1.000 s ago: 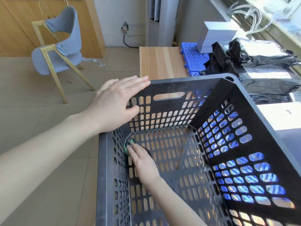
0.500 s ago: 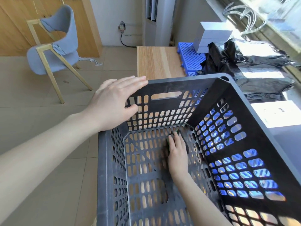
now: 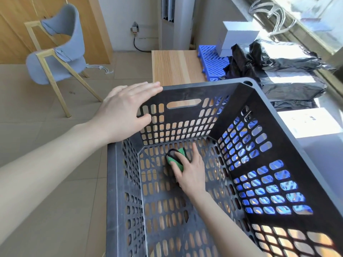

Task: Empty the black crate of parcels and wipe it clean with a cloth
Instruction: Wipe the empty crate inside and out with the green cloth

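Pressing the cloth (image 3: 178, 158) on the crate (image 3: 185, 92) floor near its far wall, the right hand (image 3: 190, 174) spreads its fingers; the left hand (image 3: 124, 113) rests flat, fingers together, on the far-left rim. Parcels (image 3: 289, 88) lie outside.

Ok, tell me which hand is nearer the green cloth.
Right. The right hand presses the green cloth onto the floor of the black crate; the left hand rests on its far-left rim, apart from the cloth.
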`<state>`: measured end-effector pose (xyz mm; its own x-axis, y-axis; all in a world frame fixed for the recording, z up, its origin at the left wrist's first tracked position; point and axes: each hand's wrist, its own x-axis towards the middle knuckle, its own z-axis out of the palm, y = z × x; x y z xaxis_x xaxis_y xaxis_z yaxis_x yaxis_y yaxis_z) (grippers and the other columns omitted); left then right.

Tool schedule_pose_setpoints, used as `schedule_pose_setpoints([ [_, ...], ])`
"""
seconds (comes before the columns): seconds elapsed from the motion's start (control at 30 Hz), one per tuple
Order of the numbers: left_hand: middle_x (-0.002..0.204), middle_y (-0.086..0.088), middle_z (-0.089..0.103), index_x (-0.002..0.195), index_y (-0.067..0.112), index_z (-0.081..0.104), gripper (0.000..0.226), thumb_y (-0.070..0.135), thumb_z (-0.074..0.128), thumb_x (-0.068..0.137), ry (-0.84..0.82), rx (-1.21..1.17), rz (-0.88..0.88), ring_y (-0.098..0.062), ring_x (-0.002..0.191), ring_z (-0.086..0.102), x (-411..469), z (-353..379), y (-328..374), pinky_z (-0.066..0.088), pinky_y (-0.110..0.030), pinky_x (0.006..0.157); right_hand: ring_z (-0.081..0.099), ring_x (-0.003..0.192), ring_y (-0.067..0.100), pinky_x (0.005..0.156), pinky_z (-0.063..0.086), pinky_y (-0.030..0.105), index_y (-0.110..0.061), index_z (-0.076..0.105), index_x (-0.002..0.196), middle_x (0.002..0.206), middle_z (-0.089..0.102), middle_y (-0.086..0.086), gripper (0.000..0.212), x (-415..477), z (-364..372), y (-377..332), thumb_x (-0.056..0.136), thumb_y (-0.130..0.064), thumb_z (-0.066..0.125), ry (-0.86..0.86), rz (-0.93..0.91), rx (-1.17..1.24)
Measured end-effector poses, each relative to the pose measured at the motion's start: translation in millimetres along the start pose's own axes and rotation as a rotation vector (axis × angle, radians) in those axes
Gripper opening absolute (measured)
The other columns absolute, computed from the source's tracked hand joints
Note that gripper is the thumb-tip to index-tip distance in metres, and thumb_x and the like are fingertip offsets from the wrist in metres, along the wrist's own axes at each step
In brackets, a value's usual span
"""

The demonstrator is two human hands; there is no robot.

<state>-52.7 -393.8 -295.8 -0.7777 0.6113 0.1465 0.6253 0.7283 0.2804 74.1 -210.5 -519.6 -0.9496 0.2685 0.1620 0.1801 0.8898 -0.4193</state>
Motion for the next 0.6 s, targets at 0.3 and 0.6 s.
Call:
schedule_pose_setpoints([
  [0.3,0.155,0.021,0.028,0.148,0.037,0.034,0.065,0.025,0.058,0.089,0.006,-0.005,0.001,-0.004,0.144,0.023,0,-1,1,0.015,-0.039,0.117,0.052,0.091,0.027,0.078,0.051,0.035,-0.015,0.051,0.134,0.115,0.057,0.013,0.047,-23,34,-54,0.091,-0.027,0.063,0.022,-0.005,0.105],
  [0.6,0.156,0.02,0.028,0.148,0.037,0.035,0.065,0.024,0.058,0.088,0.01,-0.009,0.013,-0.005,0.144,0.025,1,0,-1,0.019,-0.042,0.117,0.055,0.086,0.03,0.065,0.048,0.033,-0.014,0.053,0.133,0.106,0.057,0.013,0.078,-26,31,-59,0.061,0.004,0.076,-0.032,-0.314,-0.079],
])
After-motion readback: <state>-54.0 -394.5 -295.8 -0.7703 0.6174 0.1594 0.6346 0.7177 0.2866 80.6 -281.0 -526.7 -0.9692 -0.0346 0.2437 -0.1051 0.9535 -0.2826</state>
